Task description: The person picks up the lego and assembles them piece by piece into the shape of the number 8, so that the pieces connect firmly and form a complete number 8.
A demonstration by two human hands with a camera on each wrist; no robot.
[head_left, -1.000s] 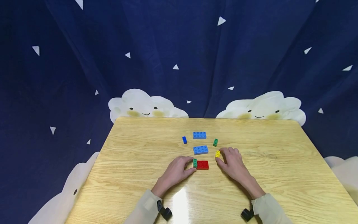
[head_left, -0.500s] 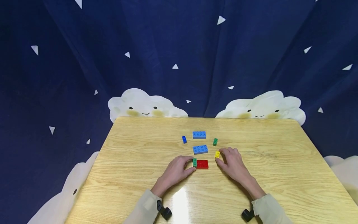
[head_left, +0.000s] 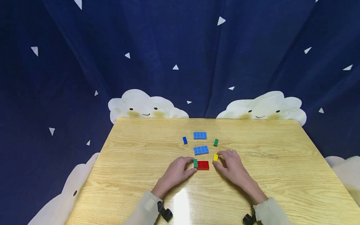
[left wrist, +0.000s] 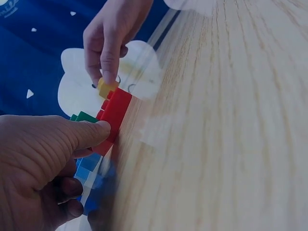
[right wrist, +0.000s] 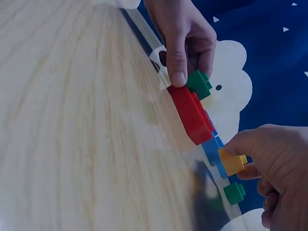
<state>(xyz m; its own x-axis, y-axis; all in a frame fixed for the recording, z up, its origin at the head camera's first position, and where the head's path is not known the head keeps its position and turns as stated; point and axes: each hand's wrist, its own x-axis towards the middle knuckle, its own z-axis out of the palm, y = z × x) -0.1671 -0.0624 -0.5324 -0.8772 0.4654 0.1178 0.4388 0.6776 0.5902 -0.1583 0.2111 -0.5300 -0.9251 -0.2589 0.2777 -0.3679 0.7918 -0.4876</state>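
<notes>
A green two-stud brick (head_left: pixel 195 163) sits on the left end of a red brick (head_left: pixel 203 165), as the right wrist view (right wrist: pixel 199 84) also shows. My left hand (head_left: pixel 177 170) pinches that end between thumb and fingers, the thumb lying against the red brick in the left wrist view. My right hand (head_left: pixel 232 167) pinches a yellow two-stud brick (head_left: pixel 215 157) between thumb and index finger. In the right wrist view the yellow brick (right wrist: pixel 232 162) is raised off the table, apart from the red brick's right end.
Behind the red brick lie two light-blue eight-stud bricks, the nearer one (head_left: pixel 201 150) and the farther one (head_left: pixel 200 135). A small dark-blue brick (head_left: pixel 184 140) lies to their left, a second green brick (head_left: pixel 216 142) to their right. A starry blue curtain (head_left: pixel 197 62) hangs beyond the wooden table (head_left: pixel 135 137).
My right hand has moved a little to the left with the yellow brick, closer to the red one. The left hand keeps its hold in place.
</notes>
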